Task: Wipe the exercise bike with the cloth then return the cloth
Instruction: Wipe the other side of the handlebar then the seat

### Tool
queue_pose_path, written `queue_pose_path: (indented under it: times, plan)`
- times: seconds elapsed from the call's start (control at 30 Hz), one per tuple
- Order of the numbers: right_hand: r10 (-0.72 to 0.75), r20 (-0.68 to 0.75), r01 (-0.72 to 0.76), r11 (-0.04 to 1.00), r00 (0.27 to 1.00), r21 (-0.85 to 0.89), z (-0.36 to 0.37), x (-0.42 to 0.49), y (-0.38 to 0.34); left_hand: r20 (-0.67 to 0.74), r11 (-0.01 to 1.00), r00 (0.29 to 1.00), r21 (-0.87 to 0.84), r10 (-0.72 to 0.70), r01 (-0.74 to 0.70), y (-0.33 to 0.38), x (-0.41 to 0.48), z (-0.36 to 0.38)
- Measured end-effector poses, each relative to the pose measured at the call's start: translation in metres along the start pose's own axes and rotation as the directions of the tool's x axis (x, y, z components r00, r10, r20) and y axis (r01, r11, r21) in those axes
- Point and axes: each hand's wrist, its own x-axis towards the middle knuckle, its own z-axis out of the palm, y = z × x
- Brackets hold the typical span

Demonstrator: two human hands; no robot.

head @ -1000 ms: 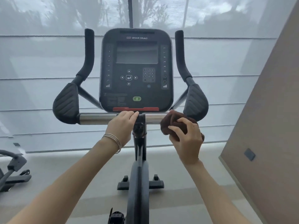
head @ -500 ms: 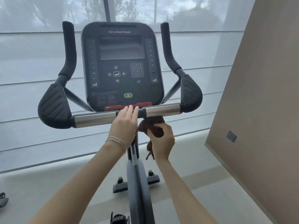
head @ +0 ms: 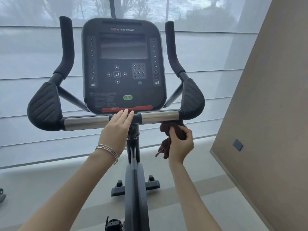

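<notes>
Gym room — exercise bike (head: 133, 189) with console (head: 124, 64), second machine (head: 2, 196) at the left edge.

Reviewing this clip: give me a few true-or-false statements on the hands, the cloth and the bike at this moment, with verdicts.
1. The right hand holds the dark red cloth under the right chrome bar. True.
2. The left hand grips the left upright grip. False: it rests at the middle of the handlebar, below the console.
3. The console screen shows workout figures. False: it is dark.
4. The left wrist carries thin bangles. True.
5. The cloth is draped over the console. False: it is bunched in the right hand.
</notes>
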Motion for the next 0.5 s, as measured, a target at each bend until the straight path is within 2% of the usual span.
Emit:
queue_pose_path:
  times: [0.13,0.2,0.27,0.33,0.4,0.43,0.5]
  plan:
    - [-0.052,0.207,0.059,0.998,0.977,-0.031,0.004,-0.017,-0.003,-0.005,0.999,0.999,-0.032,-0.032,0.032,0.004,-0.001,-0.002]
    - [-0.11,0.22,0.122,0.992,0.969,-0.038,-0.011,-0.014,-0.01,-0.005,0.999,0.999,-0.036,-0.032,0.031,0.005,-0.001,-0.003]
    - [-0.229,0.215,0.245,0.968,0.949,-0.052,-0.031,-0.007,-0.022,-0.01,0.999,1.0,-0.041,-0.029,0.028,0.005,0.0,-0.004]
    - [-0.419,0.214,0.439,0.897,0.882,-0.053,-0.046,0.003,-0.041,-0.002,0.999,1.0,-0.038,-0.028,0.028,0.005,-0.001,-0.004]
    - [-0.595,0.237,0.624,0.778,0.768,-0.071,-0.051,0.021,-0.061,0.005,0.999,1.0,-0.038,-0.029,0.029,0.004,-0.001,-0.003]
    - [-0.634,0.291,0.681,0.726,0.716,-0.094,-0.049,0.032,-0.07,0.008,0.999,0.999,-0.04,-0.031,0.031,0.004,-0.001,-0.003]
    - [-0.564,0.489,0.712,0.677,0.665,-0.187,-0.037,0.052,-0.086,0.018,0.999,0.999,-0.04,-0.028,0.029,0.005,-0.001,-0.004]
